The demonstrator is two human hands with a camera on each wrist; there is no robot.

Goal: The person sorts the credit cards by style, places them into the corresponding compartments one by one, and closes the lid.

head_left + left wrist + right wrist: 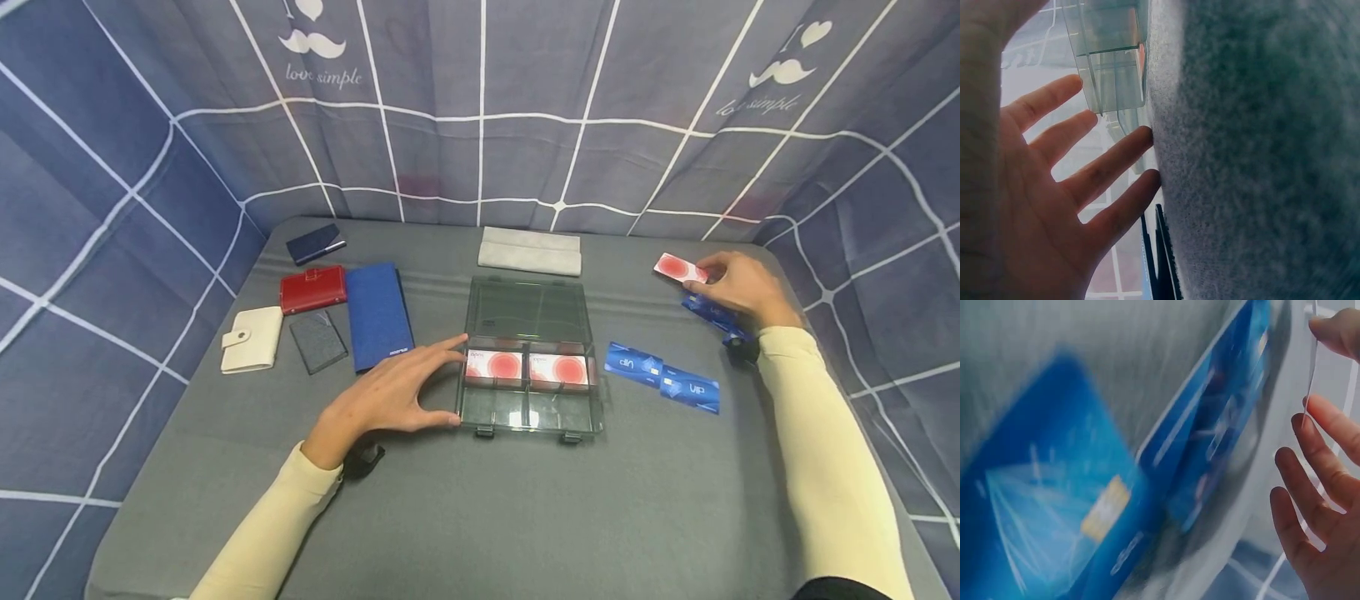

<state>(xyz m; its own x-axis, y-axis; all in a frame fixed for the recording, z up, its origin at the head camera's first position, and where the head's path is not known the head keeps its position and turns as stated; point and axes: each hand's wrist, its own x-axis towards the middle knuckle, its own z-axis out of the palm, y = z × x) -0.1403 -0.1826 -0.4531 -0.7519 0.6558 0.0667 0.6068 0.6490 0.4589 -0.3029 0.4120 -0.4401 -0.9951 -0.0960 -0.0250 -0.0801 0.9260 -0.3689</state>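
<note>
A see-through dark green plastic box (531, 410), its lid (528, 310) folded back, stands at mid-table. Two white cards with red circles (495, 365) lie side by side in its compartments. At the box's left side, my left hand (393, 387) spreads its fingers, index fingertip and thumb at the box edge; contact is hard to tell. On the far right, my right hand (738, 287) pinches another red-and-white card (677, 267) above the table. In the right wrist view that card (1313, 362) shows edge-on between thumb and fingers. Blue cards (705, 310) lie beneath this hand.
Two more blue VIP cards (662, 377) lie right of the box. Behind it rests a folded grey cloth (529, 251). To the left are a blue booklet (378, 315), red wallet (312, 289), cream wallet (252, 339), dark grey holder (318, 342) and navy case (311, 244).
</note>
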